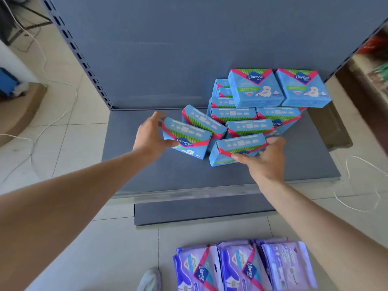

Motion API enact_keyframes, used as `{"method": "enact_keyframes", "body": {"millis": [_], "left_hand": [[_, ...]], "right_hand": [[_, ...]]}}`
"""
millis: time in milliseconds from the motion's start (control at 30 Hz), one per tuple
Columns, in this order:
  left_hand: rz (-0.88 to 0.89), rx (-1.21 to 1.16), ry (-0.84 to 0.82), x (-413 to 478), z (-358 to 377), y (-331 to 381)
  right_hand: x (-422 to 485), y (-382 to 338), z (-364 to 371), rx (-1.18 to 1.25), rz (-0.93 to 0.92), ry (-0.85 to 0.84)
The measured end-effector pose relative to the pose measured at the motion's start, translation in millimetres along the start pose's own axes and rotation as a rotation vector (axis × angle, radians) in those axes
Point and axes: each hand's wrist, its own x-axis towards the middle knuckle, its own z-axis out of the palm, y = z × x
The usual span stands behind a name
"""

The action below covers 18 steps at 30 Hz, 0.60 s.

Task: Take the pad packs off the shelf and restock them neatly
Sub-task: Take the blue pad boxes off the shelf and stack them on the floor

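Blue pad packs (258,101) with pink bands and green stripes lay heaped on the grey shelf (163,175). Most were beyond and to the right of both sets of fingertips, piled against the back panel (168,59), and the two on top showed their printed faces. The left hand (151,133) gripped the leftmost pack (186,139), with its fingers curled over the far left end and its thumb pressed on the near face beside the logo. That pack stood tilted between them; whether its lower corner touched the shelf could not be told. A leaning pack (203,120) lay just beyond it, to the right of those fingers, against the held one. The right hand (266,158) gripped the nearest pack (237,150), with the thumb laid along its near lower edge and the fingers curled round its right end, so the pack sat to the left of the palm. The two held packs were just beside each other, in the space between the two thumbs. Well back from the fingers, nearer than both wrists, purple packs (241,267) lay side by side on the tiled floor (84,238), with a grey shoe (150,280) just to their left. A white cable (42,127) trailed over the tiles far left of the left hand's fingers.
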Motion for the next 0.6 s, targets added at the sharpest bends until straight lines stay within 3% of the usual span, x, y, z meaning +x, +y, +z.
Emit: {"method": "enact_keyframes", "body": {"millis": [267, 367, 500, 600], "left_hand": [[-0.030, -0.165, -0.182, -0.3, -10.8, -22.3], [-0.069, -0.215, -0.185, -4.2, -14.7, -30.0], [-0.169, -0.445, -0.263, -20.0, -20.5, -24.0], [-0.197, -0.617, -0.380, -38.1, -17.5, -5.3]], "right_hand": [[-3.2, 14.1, -10.7, 0.208, 0.119, -0.191], [-12.0, 16.2, -18.2, 0.425, 0.201, -0.298], [-30.4, 14.6, -17.4, 0.538, 0.274, -0.491], [-44.4, 7.9, -3.9, 0.628, 0.327, -0.529]]}}
